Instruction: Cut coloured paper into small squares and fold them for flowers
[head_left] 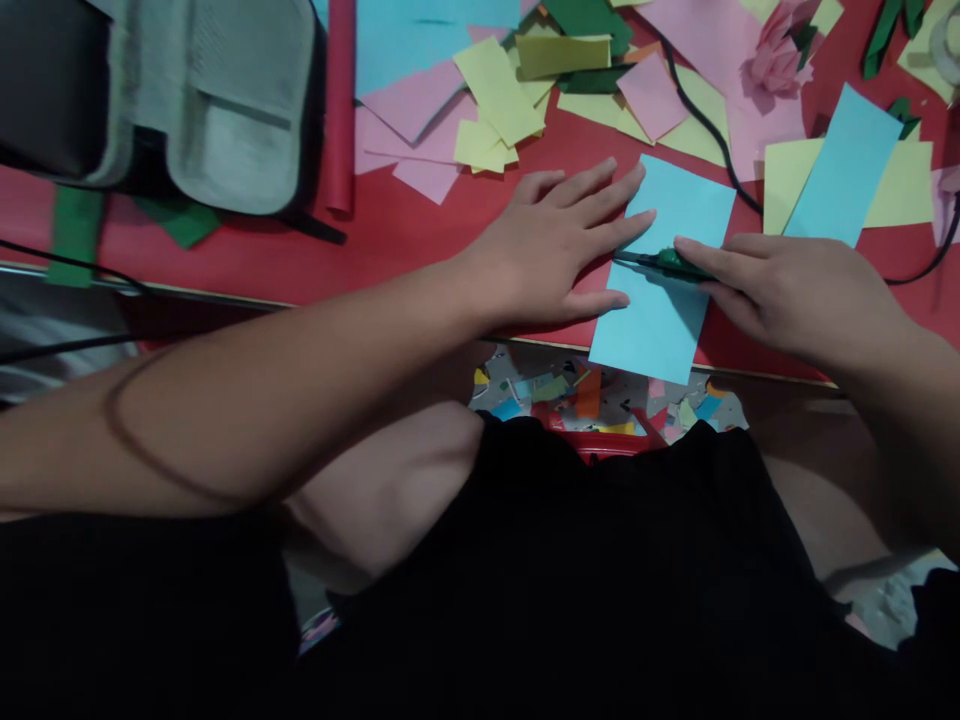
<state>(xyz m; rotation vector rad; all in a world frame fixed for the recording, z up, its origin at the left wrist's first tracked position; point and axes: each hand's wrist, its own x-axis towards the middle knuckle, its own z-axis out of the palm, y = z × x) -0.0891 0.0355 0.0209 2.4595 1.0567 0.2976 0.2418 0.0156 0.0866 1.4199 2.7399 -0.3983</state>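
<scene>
A light blue sheet of paper (664, 325) lies slanted at the table's front edge, its near end sticking out past the edge. My left hand (559, 245) lies flat with fingers spread, its fingertips and thumb on the left side of the sheet. From the right, my right hand (787, 285) grips a green utility knife (671, 260), index finger stretched along its top. The knife's thin dark tip points left across the middle of the paper, close to my left hand. Part of the knife's handle is hidden under my right fingers.
The red table (420, 235) bears pink and yellow paper pieces (499, 90) at the back. A grey case (240, 110) and a red roll (340, 110) stand left. A black cable (709, 125) runs behind the sheet. A blue strip (844, 170) lies right. Scraps litter the floor.
</scene>
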